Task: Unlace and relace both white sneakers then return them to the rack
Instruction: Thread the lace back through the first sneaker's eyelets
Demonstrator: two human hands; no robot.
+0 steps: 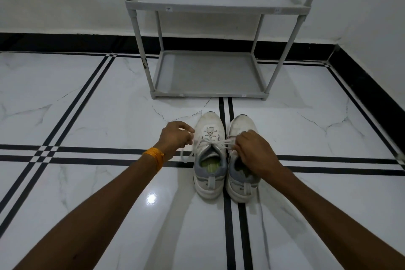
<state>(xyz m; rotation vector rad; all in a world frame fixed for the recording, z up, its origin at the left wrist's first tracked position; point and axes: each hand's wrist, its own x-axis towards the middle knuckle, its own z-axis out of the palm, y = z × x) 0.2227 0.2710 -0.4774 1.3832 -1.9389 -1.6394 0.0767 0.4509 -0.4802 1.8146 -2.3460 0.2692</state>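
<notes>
Hands are both on the laces (215,143) of the left shoe (210,155). Left hand (175,137), orange band (154,156) on the wrist, pinches one lace end off to the side; right hand (252,149) pinches the other end over the right shoe (242,160). Both shoes sit side by side on the tile floor (87,105), toes toward the grey rack (210,72), whose two shelves hold nothing.

home interior: marble-tile floor (87,98), grey shoe rack (210,72), painted wall (54,2).
</notes>
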